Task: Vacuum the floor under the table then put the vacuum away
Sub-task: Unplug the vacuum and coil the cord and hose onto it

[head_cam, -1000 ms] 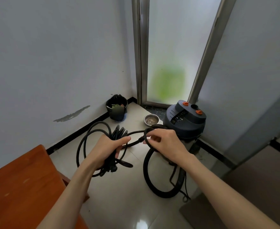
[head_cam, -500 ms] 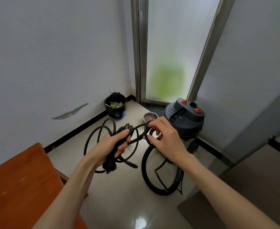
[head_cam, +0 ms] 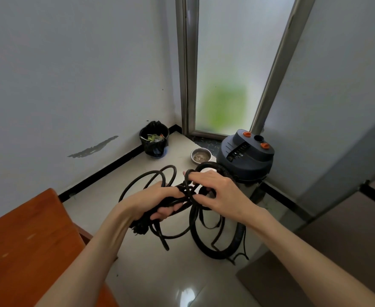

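The vacuum, a blue-topped drum with orange knobs, stands in the corner by the glass door. Its thick black hose loops down to the floor in front of it. My left hand grips a bundle of coiled black power cord, with the plug hanging below the hand. My right hand sits just right of it, fingers curled round a strand of the cord that crosses the bundle. The two hands nearly touch.
A black bin with rubbish stands in the far corner by the left wall. A small metal bowl lies on the floor beside the vacuum. An orange-brown wooden table fills the lower left. A grey wall panel closes the right side.
My right hand has come in against the left and carried a strand of cord round the bundle. The coil hangs tighter and lower than before.
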`<control>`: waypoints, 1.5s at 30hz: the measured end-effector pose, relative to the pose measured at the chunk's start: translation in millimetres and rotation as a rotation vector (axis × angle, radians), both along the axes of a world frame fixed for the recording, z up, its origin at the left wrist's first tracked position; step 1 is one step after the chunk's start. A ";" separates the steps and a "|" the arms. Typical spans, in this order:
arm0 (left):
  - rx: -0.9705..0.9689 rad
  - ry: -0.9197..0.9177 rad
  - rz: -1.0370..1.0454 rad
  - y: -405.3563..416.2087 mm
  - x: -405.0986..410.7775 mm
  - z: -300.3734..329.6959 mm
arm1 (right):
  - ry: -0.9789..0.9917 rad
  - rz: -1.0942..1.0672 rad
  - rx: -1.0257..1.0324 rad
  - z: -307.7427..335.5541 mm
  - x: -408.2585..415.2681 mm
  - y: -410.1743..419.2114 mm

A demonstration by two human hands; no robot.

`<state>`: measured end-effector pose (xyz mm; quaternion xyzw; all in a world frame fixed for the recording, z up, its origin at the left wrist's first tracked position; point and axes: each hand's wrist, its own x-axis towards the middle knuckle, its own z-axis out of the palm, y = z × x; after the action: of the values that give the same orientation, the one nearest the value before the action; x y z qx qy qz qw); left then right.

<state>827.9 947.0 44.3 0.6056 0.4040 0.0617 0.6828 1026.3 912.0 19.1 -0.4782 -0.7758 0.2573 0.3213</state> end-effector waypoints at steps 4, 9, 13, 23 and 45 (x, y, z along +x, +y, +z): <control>-0.134 0.008 -0.182 2.5 0.0 -3.2 | -0.243 0.146 0.051 9.1 2.6 -2.3; -0.217 0.051 -0.319 1.3 0.3 -6.8 | -0.545 0.304 -0.040 20.7 0.8 -9.0; -0.190 0.024 -0.324 -0.6 1.3 -3.2 | -0.499 0.311 -0.070 19.1 -6.4 -10.9; 0.078 0.127 -0.260 -4.9 4.5 3.1 | -0.572 0.098 0.082 15.0 -16.1 -3.0; 0.367 0.390 0.735 6.2 18.6 -34.2 | -0.305 -0.438 -0.070 -24.3 -4.1 4.9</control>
<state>846.5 953.2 10.2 0.5333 0.6955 0.2555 0.4081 1022.2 916.8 -5.2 -0.6787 -0.6840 0.1332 0.2319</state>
